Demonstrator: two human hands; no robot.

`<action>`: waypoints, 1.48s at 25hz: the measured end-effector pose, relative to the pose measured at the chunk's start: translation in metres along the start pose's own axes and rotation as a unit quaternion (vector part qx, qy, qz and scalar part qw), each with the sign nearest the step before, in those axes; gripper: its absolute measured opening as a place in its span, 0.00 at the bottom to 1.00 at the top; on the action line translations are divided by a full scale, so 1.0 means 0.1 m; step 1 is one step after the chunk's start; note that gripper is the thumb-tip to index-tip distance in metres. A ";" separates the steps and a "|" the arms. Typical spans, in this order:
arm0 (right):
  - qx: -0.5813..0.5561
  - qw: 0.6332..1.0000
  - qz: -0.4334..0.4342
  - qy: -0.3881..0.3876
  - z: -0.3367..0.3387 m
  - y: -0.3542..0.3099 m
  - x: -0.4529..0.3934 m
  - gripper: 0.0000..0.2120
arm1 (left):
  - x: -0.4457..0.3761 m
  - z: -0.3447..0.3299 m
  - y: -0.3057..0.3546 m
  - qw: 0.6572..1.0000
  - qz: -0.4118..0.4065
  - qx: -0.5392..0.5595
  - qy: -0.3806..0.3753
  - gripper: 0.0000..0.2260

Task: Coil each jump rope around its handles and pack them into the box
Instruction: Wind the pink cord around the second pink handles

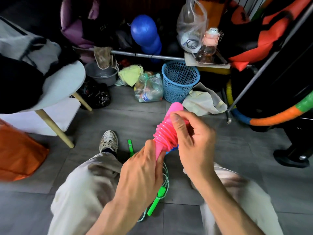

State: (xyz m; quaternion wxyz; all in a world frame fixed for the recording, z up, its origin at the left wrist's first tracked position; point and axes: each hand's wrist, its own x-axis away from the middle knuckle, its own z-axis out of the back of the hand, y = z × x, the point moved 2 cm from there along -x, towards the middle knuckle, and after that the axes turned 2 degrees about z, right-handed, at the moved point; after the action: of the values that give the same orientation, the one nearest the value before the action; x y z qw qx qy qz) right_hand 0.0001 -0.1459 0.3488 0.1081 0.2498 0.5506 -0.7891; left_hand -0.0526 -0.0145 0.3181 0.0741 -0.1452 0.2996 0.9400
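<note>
Left hand (144, 168) grips pink handles (169, 122), right hand (191, 139) pinches the coil (165, 135); loosened pinch risks the coil springing undone.

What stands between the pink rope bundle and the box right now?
Cannot judge: no box shows in this view. Both the left hand and right hand grip the pink jump rope, coiled round its handles. A green jump rope lies on the floor below.
</note>
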 end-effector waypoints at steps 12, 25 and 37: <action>-0.280 0.870 -0.356 -0.196 0.35 -0.36 1.00 0.04 | 1.21 0.19 0.16 0.999 0.022 -0.033 -0.037 0.13; -0.202 0.922 -0.305 -0.126 0.17 -0.20 1.22 0.03 | 0.91 0.23 -0.07 0.995 0.007 -0.041 -0.086 0.20; -0.228 0.901 -0.365 -0.050 0.17 -0.19 1.19 0.06 | 0.65 0.18 -0.18 0.970 0.011 0.180 -0.165 0.04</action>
State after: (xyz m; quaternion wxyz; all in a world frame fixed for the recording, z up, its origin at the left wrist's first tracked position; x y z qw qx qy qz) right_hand -0.1148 -0.1424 0.3081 -0.1064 -0.0403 0.7620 -0.6375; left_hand -0.1144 0.0143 0.3020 0.1366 0.0311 0.4490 0.8825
